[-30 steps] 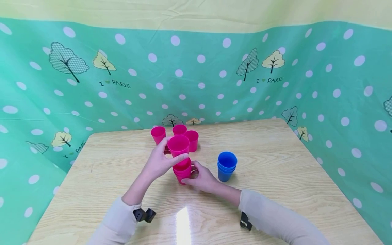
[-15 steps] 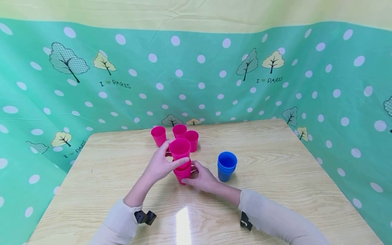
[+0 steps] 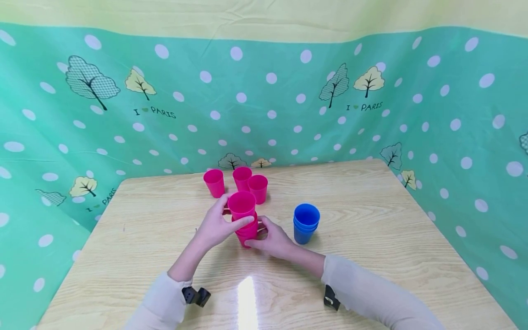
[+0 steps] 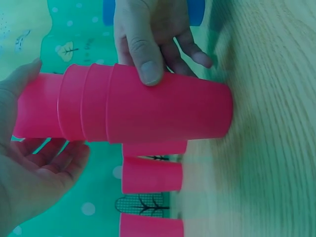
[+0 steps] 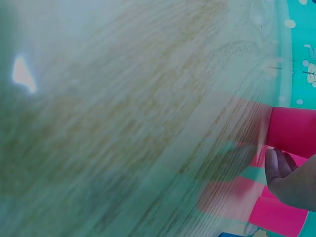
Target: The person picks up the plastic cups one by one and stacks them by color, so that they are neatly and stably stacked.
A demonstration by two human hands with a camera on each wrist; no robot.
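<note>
My left hand [image 3: 214,225] grips a pink cup [image 3: 242,205] near its rim, thumb on the near side. Its lower part sits inside a stack of nested pink cups [image 4: 168,106], whose several rims show in the left wrist view. My right hand [image 3: 273,240] holds this stack low down, with the thumb on the near side and fingers behind it. The stack stands upright on the table. In the right wrist view, part of the hand [image 5: 295,185] lies beside a pink cup [image 5: 296,131].
Behind the stack stand three more pink cups, one at the left [image 3: 214,184], one in the middle [image 3: 242,176] and one at the right [image 3: 259,189]. Nested blue cups [image 3: 304,233] stand to the right. A polka-dot curtain [image 3: 268,105] hangs behind the wooden table [image 3: 354,197].
My left hand has lowered the pink cup, so it now sits further down in the stack. The right hand and the other cups have stayed in place.
</note>
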